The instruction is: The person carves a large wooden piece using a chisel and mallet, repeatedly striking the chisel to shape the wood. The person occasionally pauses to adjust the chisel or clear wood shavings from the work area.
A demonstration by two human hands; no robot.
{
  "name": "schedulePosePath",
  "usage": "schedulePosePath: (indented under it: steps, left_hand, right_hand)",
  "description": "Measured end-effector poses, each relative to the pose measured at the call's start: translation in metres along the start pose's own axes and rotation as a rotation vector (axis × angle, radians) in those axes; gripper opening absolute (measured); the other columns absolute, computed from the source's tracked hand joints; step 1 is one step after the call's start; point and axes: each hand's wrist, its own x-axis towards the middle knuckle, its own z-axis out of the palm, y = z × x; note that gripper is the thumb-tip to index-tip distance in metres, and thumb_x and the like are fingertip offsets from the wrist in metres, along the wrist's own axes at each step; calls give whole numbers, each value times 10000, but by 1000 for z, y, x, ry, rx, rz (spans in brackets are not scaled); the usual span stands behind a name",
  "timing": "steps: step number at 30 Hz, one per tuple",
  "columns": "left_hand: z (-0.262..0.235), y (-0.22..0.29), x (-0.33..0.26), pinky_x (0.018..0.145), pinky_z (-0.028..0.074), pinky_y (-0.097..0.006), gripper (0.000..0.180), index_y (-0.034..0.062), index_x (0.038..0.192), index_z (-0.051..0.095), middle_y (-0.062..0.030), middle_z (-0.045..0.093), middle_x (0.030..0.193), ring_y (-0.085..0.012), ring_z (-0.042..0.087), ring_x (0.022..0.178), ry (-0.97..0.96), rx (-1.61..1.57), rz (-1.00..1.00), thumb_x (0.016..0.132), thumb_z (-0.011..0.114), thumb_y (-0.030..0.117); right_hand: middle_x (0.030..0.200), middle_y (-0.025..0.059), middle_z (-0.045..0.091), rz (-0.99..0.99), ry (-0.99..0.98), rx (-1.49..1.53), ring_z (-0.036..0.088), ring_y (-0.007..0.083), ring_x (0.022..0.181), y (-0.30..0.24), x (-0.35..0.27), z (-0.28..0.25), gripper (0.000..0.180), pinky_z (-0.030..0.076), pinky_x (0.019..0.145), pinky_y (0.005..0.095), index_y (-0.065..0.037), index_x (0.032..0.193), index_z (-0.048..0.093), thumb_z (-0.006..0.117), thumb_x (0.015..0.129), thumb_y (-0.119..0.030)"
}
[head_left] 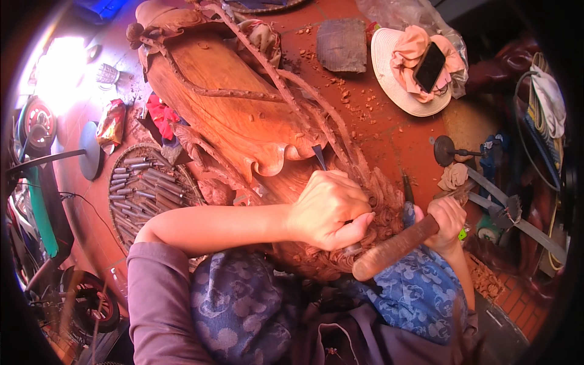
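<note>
A large reddish carved wooden piece [231, 109] with leaf and branch shapes lies on the floor in front of me. My left hand [328, 210] is closed around a chisel whose dark blade tip [319, 157] sticks out above my fingers against the carving. My right hand [449, 222] grips the handle of a round wooden mallet [395, 248], its thick end close to the chisel's butt under my left hand. Blue patterned cloth [420, 292] covers my lap below both hands.
A round woven tray [182, 176] with several metal chisels lies at left. A straw hat [389, 73] holding pink cloth and a dark phone [429, 67] sits at upper right. A flat wood block [342, 44] and scattered wood chips lie on the red floor. Wheels stand at far left.
</note>
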Motion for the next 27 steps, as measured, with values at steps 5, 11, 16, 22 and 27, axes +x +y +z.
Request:
schedulePosePath:
  steps: [5,11,16,22,27]
  left_hand:
    - [-6,23,2,529,402,-402,263,97,600,494,-60,500,624,-276,545,562,58,112,206,792,640,200]
    - [3,3,-6,501,369,-394,210,78,642,540,-65,472,629,-279,517,552,-32,-65,140,806,605,193]
    - [5,1,-4,508,376,-404,220,69,646,534,-82,476,632,-299,514,548,-29,-107,126,827,588,181]
    - [-1,4,4,519,406,-434,289,56,595,493,-102,486,601,-332,522,542,15,-153,61,836,595,181]
    - [-2,2,8,515,420,-441,322,53,561,488,-100,507,576,-336,535,536,6,-165,20,836,602,174]
  right_hand:
    - [662,105,538,-10,35,112,565,310,559,-6,-1,3,251,441,515,393,-19,767,557,799,714,-57]
    - [663,102,539,-7,-40,83,579,305,569,-8,0,0,250,457,531,387,-19,779,559,800,726,-59]
    - [663,104,541,-5,-50,80,580,308,570,-10,1,-1,247,459,537,389,-19,782,562,799,728,-59]
    - [671,103,550,-57,-19,120,582,309,581,-10,2,-2,250,477,553,394,-14,775,567,806,717,-56]
    - [703,101,570,-51,33,-7,582,303,593,-7,0,-3,255,498,568,403,-15,770,562,806,698,-22]
